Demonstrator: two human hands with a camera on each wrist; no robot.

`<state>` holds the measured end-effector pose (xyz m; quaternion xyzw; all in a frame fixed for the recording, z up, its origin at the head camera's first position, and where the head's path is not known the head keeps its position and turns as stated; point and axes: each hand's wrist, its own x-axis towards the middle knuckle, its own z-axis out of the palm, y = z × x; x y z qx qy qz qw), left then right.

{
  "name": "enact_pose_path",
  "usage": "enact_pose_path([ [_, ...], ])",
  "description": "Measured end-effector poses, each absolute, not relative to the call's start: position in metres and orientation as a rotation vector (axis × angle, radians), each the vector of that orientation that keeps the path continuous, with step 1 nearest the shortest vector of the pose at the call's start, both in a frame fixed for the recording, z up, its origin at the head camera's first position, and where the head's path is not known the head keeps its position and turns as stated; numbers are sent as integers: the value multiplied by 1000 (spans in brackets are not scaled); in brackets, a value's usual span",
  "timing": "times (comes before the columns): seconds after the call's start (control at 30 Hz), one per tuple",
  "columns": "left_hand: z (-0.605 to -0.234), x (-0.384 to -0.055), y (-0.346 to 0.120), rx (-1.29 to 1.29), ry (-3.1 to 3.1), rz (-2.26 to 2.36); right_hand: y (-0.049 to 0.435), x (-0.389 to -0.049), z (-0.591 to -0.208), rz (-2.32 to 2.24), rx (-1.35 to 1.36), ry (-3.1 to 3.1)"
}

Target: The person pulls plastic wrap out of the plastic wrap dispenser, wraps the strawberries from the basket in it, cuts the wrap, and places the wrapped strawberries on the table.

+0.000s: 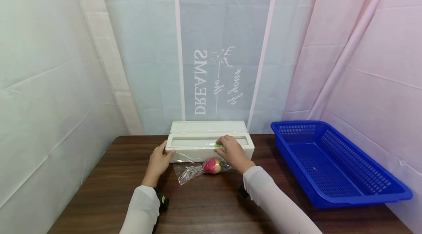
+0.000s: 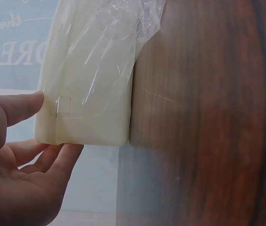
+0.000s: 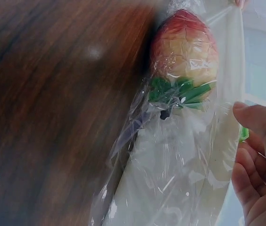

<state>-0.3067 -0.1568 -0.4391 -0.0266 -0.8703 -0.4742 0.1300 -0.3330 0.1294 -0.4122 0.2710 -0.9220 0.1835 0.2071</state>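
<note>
A white cling film dispenser (image 1: 248, 147) lies lengthwise toward the back of the table, its lid (image 1: 209, 127) raised behind it. Clear film (image 1: 188, 174) hangs over the front side onto the table. In front of the box is a red-and-cream fruit (image 1: 211, 166) with green leaves (image 3: 182, 92), lying against the film. My left hand (image 1: 159, 162) grips the dispenser's left end, thumb on the top edge and fingers round the end face. At the front rim, right of centre, my right hand (image 1: 234, 155) pinches a small green slide cutter (image 1: 217, 145), partly hidden by the fingers.
A blue perforated plastic basket (image 1: 359, 200) stands on the right of the brown wooden table (image 1: 201, 212). Printed cloth (image 1: 224, 25) hangs just behind the dispenser, with pale cloth walls at both sides.
</note>
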Motion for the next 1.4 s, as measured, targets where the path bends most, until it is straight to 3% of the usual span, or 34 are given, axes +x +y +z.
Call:
enact_pose_path([
  [1.4, -440, -305, -156, -83, -2516, -1352, 131, -337, -411, 317, 893, -2469],
])
